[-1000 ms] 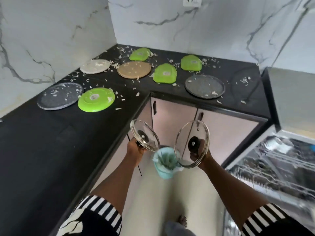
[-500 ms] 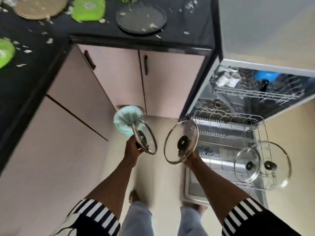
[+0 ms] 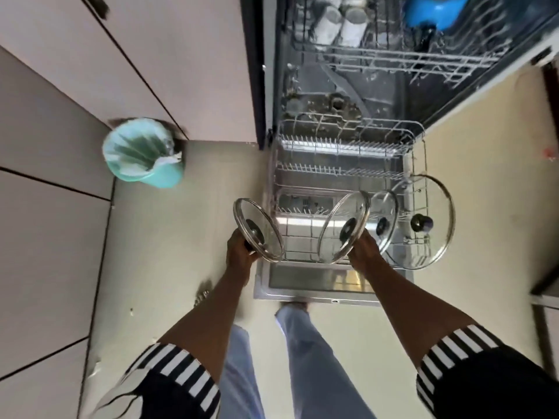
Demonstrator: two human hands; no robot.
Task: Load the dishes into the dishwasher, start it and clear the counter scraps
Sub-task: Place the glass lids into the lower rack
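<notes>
Head view: the left hand (image 3: 240,252) curls round the knob of a glass lid (image 3: 258,229), held on edge just left of the pulled-out lower rack (image 3: 341,170). The right hand (image 3: 363,251), seemingly wrapped round its knob too, holds a second lid (image 3: 344,226) upright over the rack, just beside two racked lids (image 3: 435,213). Free tines lie ahead and left of that lid, so the right hand is nearer.

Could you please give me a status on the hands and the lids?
Left hand grips left lid; right hand grips right lid. Both held near rack front. Third lid and fourth lid stand at rack's right; left rows free.
</notes>
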